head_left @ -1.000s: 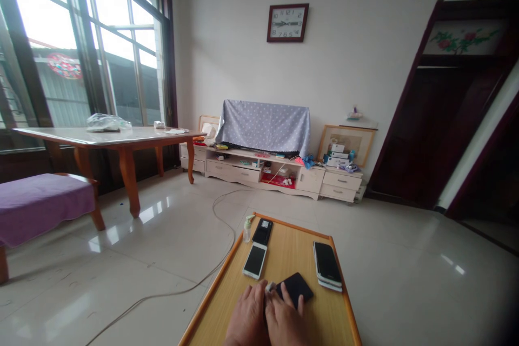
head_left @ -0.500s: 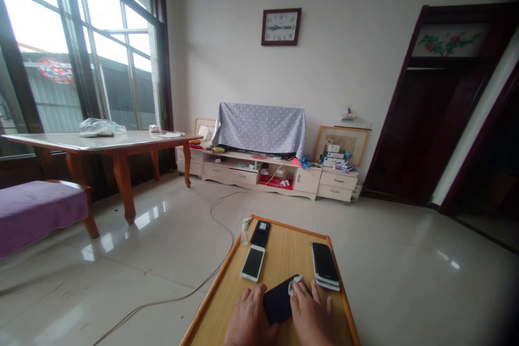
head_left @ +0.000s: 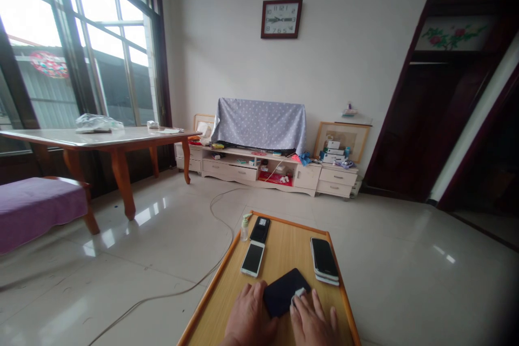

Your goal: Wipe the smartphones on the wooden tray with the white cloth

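A dark phone [head_left: 284,293], its smooth dark face up, lies tilted on the small wooden table [head_left: 290,251]. My left hand [head_left: 250,313] grips its left edge, fingers bent at the upper corner and thumb along the lower side. Under the fingertips of my right hand [head_left: 312,318] a small white cloth [head_left: 299,293] is pressed onto the phone's right part; whether it is cloth or tissue is hard to tell. Beyond my left hand lie a white phone [head_left: 252,259] and a black phone-like device [head_left: 260,229]. To the right sits a stack of phones [head_left: 324,259].
A clear pump bottle [head_left: 244,228] stands at the table's far left corner. Along the tiled floor runs a cable [head_left: 178,296]. A larger table [head_left: 101,139] and a purple-covered bench [head_left: 40,208] are at left; a low white cabinet [head_left: 231,172] lines the wall.
My right hand has slid the white cloth down and slightly right across the phone, uncovering its upper end. My left hand keeps its hold. The view has tipped slightly.
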